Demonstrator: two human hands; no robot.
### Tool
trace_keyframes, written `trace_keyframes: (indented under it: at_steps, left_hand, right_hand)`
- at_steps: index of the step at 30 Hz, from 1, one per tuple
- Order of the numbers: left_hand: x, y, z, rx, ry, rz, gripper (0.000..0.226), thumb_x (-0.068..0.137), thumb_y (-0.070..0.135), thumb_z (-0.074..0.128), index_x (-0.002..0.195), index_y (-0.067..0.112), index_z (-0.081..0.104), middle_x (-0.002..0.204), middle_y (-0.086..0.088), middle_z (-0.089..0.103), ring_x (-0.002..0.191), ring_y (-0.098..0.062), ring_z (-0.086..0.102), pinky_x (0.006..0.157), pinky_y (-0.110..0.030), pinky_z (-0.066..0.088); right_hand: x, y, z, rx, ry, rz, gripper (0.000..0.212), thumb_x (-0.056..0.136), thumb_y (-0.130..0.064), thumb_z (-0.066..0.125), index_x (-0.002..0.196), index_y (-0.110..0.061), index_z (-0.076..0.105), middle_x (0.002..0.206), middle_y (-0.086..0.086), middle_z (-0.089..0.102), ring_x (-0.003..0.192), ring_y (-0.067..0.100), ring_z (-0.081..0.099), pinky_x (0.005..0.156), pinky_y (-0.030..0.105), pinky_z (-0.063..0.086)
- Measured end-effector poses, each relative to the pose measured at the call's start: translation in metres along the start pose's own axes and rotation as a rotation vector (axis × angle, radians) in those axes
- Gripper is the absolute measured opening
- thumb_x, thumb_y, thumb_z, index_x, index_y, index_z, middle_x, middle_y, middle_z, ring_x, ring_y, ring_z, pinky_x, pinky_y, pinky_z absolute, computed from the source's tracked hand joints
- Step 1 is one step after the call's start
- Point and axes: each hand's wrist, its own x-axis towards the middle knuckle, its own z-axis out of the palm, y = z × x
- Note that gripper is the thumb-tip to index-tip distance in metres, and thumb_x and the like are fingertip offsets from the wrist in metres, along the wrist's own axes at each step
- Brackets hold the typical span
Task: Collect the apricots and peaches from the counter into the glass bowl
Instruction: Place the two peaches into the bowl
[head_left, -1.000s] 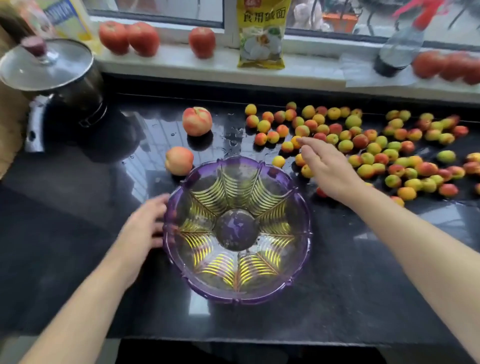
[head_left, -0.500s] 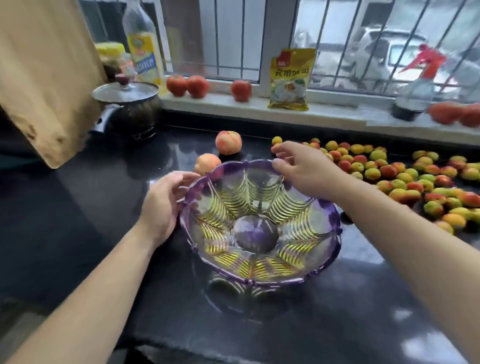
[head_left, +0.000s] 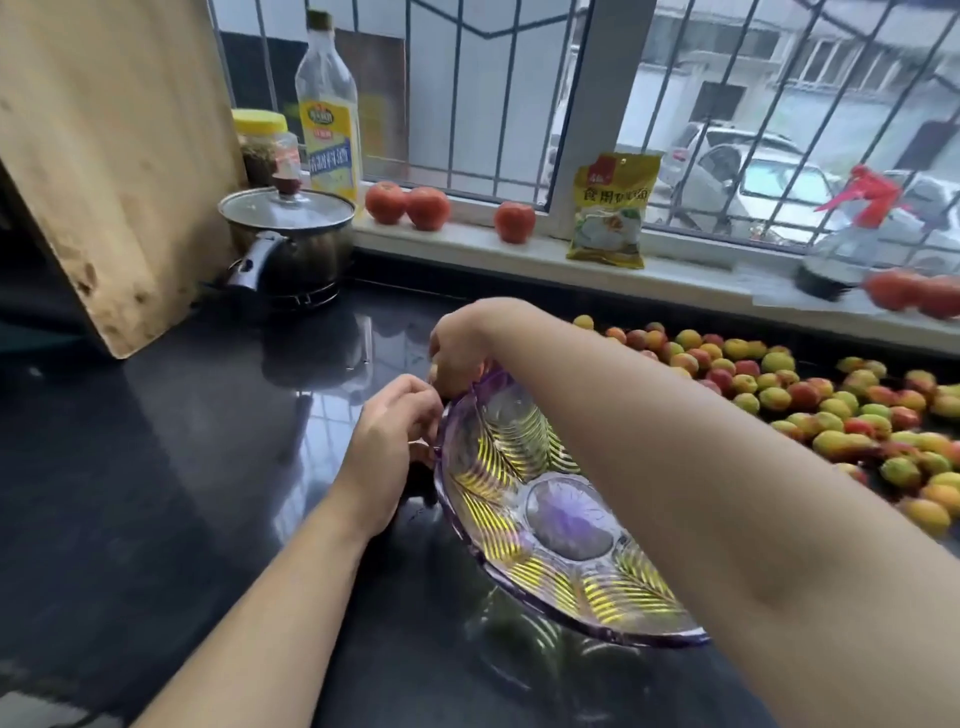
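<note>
The left hand (head_left: 392, 447) curls its fingers over the near-left rim of the purple glass bowl (head_left: 550, 514). The right hand (head_left: 457, 358) has crossed from the apricots (head_left: 810, 400) to the bowl's far-left rim, fingers bent down there; whether it holds a peach or only the glass, I cannot tell. A moment ago the bowl sat level; now it tilts, left rim raised, mouth facing up and right. Round, it has no long axis. It remains empty on the black counter (head_left: 182, 467), so collecting has hardly begun.
</note>
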Motion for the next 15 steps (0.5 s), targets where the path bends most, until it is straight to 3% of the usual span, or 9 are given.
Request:
trace_keyframes:
  at_steps: [3,5,8,9,11,13,15]
  left_hand:
    - [-0.002,-0.001,0.001,0.022,-0.036,0.013,0.016,0.085,0.027,0.054,0.072,0.018,0.052,0.066,-0.001,0.047,0.059,-0.014,0.045,0.051,-0.023,0.037]
    - [-0.005,0.001,0.003,0.012,-0.059,0.03,0.018,0.085,0.028,0.054,0.074,0.014,0.049,0.062,0.003,0.046,0.055,-0.01,0.043,0.049,-0.02,0.037]
    - [-0.006,0.0,0.006,0.052,-0.032,0.063,0.017,0.082,0.027,0.055,0.074,0.011,0.053,0.065,0.001,0.052,0.059,-0.012,0.049,0.054,-0.021,0.042]
    - [-0.006,0.0,0.007,0.064,0.011,0.086,0.016,0.08,0.025,0.055,0.075,0.01,0.056,0.067,0.0,0.055,0.062,-0.013,0.051,0.058,-0.023,0.044]
    - [-0.001,0.0,0.007,0.016,0.13,0.129,0.014,0.08,0.019,0.052,0.077,0.008,0.059,0.069,0.001,0.059,0.068,-0.015,0.056,0.066,-0.027,0.047]
    - [0.009,0.006,0.01,-0.147,0.185,0.124,0.014,0.085,0.014,0.049,0.08,0.008,0.062,0.072,0.0,0.063,0.073,-0.018,0.061,0.074,-0.031,0.05]
    - [0.026,0.017,0.016,-0.198,0.109,0.038,0.021,0.095,0.009,0.047,0.084,0.009,0.065,0.08,-0.003,0.067,0.078,-0.019,0.065,0.08,-0.035,0.051]
  right_hand:
    - [0.004,0.001,0.007,0.08,0.104,0.009,0.036,0.066,-0.048,0.064,0.09,-0.023,0.075,0.076,-0.003,0.078,0.062,0.017,0.075,0.069,0.037,0.063]
    - [-0.017,0.009,0.001,0.313,0.336,-0.052,0.033,0.078,-0.035,0.065,0.102,-0.015,0.073,0.088,0.003,0.078,0.071,0.019,0.075,0.059,0.027,0.061]
    - [-0.083,0.025,0.0,0.784,0.7,-0.152,0.034,0.084,-0.028,0.069,0.117,-0.019,0.063,0.089,-0.006,0.07,0.075,0.01,0.067,0.056,0.015,0.053]
    - [-0.107,0.033,0.005,0.905,0.72,-0.19,0.038,0.084,-0.029,0.071,0.119,-0.022,0.06,0.091,-0.007,0.069,0.076,0.008,0.067,0.058,0.015,0.054]
    - [-0.149,0.049,0.029,0.918,0.624,-0.202,0.049,0.083,-0.035,0.076,0.126,-0.027,0.055,0.099,-0.01,0.068,0.081,0.006,0.069,0.067,0.018,0.059]
    - [-0.174,0.059,0.064,0.734,0.49,-0.147,0.06,0.081,-0.044,0.077,0.132,-0.031,0.05,0.106,-0.013,0.066,0.088,0.005,0.068,0.075,0.024,0.061]
    - [-0.178,0.063,0.093,0.541,0.413,-0.115,0.064,0.08,-0.052,0.078,0.134,-0.033,0.049,0.11,-0.014,0.062,0.093,0.005,0.063,0.08,0.027,0.059]
